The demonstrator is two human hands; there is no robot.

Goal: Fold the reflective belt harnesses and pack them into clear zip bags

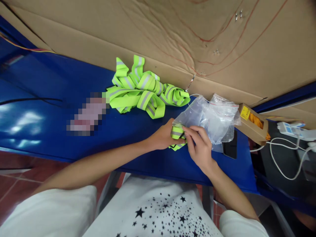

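Note:
My left hand (164, 135) is closed around a folded yellow-green reflective strap (178, 132) with grey stripes and a black edge. My right hand (200, 144) meets it from the other side, its thumb and fingers pinched at the strap's black part. Just behind my hands lies a pile of clear zip bags (217, 118), partly overlapping the strap from this angle. A heap of loose reflective straps (142, 87) of the same colour rests farther back on the blue table (138, 158).
A dark phone (230, 144) lies partly beneath the bags. To the right are an open cardboard box (253, 123) with orange contents, a white power strip (293, 130) and white cables. A pixelated patch covers something left of the heap. Cardboard panels stand behind the table.

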